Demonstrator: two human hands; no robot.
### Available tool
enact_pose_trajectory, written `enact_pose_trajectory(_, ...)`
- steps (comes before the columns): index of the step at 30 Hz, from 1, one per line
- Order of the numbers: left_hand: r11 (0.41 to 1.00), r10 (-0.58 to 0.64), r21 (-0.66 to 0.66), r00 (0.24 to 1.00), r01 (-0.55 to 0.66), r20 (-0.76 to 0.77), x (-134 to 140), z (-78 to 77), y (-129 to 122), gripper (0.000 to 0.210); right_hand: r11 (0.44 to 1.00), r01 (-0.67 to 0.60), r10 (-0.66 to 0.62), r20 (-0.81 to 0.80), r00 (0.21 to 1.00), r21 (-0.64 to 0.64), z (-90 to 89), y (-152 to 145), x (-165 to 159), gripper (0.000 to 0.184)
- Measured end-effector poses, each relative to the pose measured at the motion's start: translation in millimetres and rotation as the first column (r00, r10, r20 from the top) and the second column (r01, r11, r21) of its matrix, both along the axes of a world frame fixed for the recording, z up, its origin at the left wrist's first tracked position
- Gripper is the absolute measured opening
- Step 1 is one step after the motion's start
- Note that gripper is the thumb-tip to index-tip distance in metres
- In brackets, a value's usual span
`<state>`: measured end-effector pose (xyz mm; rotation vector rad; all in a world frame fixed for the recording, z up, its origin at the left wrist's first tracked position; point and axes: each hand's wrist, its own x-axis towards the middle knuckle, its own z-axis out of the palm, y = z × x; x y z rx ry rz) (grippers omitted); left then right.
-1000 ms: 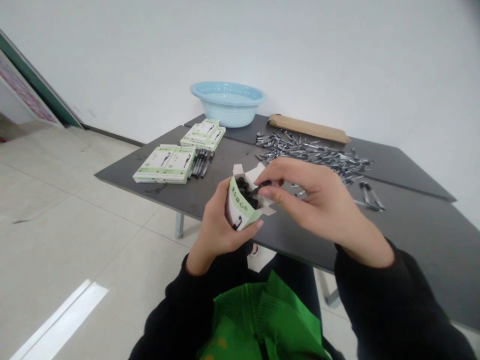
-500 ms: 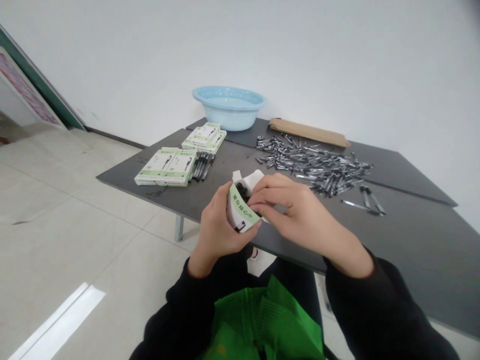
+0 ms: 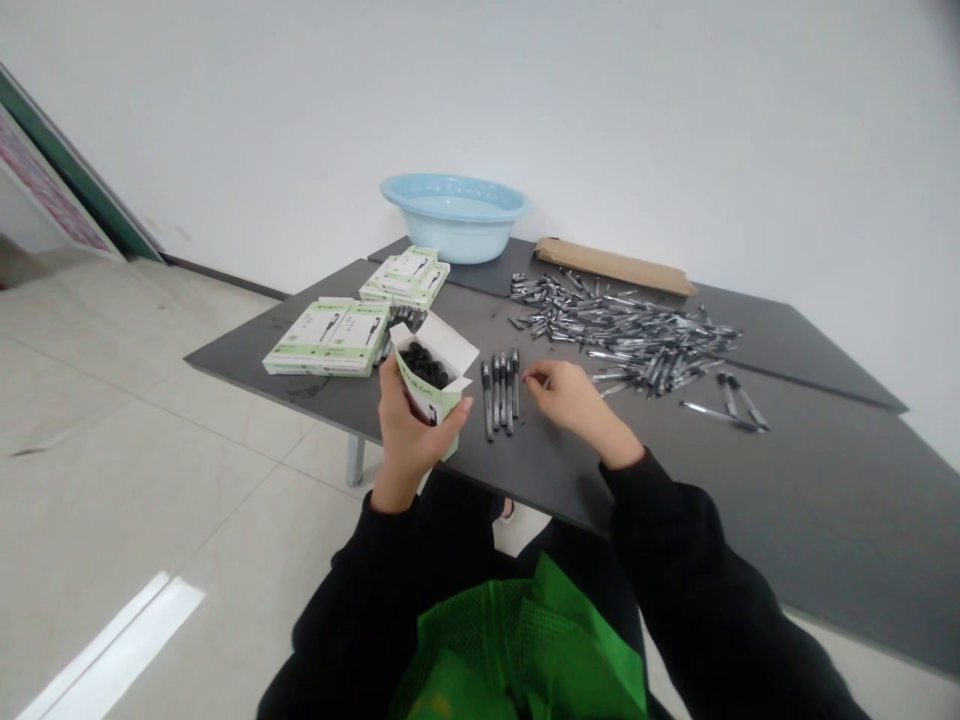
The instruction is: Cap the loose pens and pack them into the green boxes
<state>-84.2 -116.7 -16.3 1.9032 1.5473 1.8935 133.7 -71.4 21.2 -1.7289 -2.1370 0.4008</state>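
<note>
My left hand point(image 3: 414, 430) is wrapped round an open green-and-white pen box point(image 3: 426, 410), held tilted above the table's front edge. Its white flap stands up, and the black ends of several pens point(image 3: 424, 365) show inside. To the right of the box, several clear-barrelled pens with black caps point(image 3: 500, 392) lie side by side in a short row on the dark table. Just right of that row, my right hand point(image 3: 564, 395) has its fingers curled, thumb and fingertips together; whether anything is between them is hidden.
A large heap of loose pens point(image 3: 630, 330) covers the table's right middle, with a few strays point(image 3: 727, 405) nearer me. Closed pen boxes point(image 3: 322, 340) are stacked on the left. Behind stand a light-blue basin point(image 3: 456, 225) and a flat brown cardboard piece point(image 3: 615, 266) near the wall.
My right hand has left the box and moved right, down to the tabletop. The left hand has carried the box leftward and turned its opening into view. The short pen row now shows.
</note>
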Motion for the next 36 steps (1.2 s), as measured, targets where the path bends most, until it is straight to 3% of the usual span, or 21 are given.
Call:
enact_pose_trajectory(5, 1.000, -0.017, 0.015, 1.000, 0.016, 0.016, 4.4, -7.7, 3.2, 0.077, 0.981, 0.158, -0.140, 0.149, 0.979, -0.112, -16.6, 20.0, -12.2, 0.032)
enact_pose_trajectory(15, 0.980, -0.199, 0.013, 0.980, 0.199, 0.011, 6.9, -13.9, 1.4, 0.071, 0.971, 0.187, -0.146, 0.252, 0.957, -0.147, -22.3, 28.1, 0.0, 0.027)
enact_pose_trajectory(18, 0.962, -0.274, 0.010, 0.960, 0.274, 0.063, 4.1, -16.0, -0.6, 0.067, 0.983, 0.180, -0.173, 0.141, 0.975, -0.044, -5.7, 23.6, 11.1, 0.017)
enact_pose_trajectory(20, 0.945, -0.325, -0.004, 0.941, 0.327, 0.093, 2.7, -18.0, -1.1, 0.068, 0.980, 0.184, -0.175, -0.105, 0.979, 0.080, 17.1, 15.2, 16.1, 0.012)
enact_pose_trajectory(21, 0.939, -0.341, -0.010, 0.935, 0.344, 0.101, 2.2, -18.9, -1.1, 0.068, 0.973, 0.178, -0.133, -0.276, 0.952, 0.145, 31.6, 8.8, 16.6, 0.011)
enact_pose_trajectory(23, 0.932, -0.360, -0.017, 0.928, 0.363, 0.098, 1.5, -20.3, -0.6, 0.070, 0.954, 0.126, 0.052, -0.566, 0.823, 0.272, 63.7, -7.8, 12.3, 0.010)
enact_pose_trajectory(25, 0.924, -0.375, -0.037, 0.922, 0.380, 0.093, 1.0, -21.4, 0.3, 0.073, 0.921, 0.078, 0.228, -0.691, 0.686, 0.381, 93.7, -27.4, 1.1, 0.006)
enact_pose_trajectory(27, 0.915, -0.392, -0.061, 0.915, 0.399, 0.100, 0.8, -22.8, 1.2, 0.075, 0.891, 0.007, 0.351, -0.698, 0.625, 0.454, 114.0, -45.1, -14.4, 0.003)
enact_pose_trajectory(29, 0.908, -0.404, -0.070, 0.908, 0.413, 0.113, 0.6, -24.6, 2.0, 0.076, 0.881, -0.079, 0.396, -0.636, 0.663, 0.466, 120.8, -56.6, -29.5, 0.003)
enact_pose_trajectory(32, 0.909, -0.402, -0.069, 0.909, 0.410, 0.110, 0.3, -26.4, 2.4, 0.078, 0.867, -0.226, 0.442, -0.478, 0.759, 0.443, 112.1, -59.2, -44.3, 0.008)
enact_pose_trajectory(36, 0.922, -0.375, -0.069, 0.922, 0.382, 0.098, 0.7, -23.4, 1.5, 0.079, 0.856, -0.272, 0.459, -0.403, 0.792, 0.441, 98.7, -51.0, -49.7, 0.014)
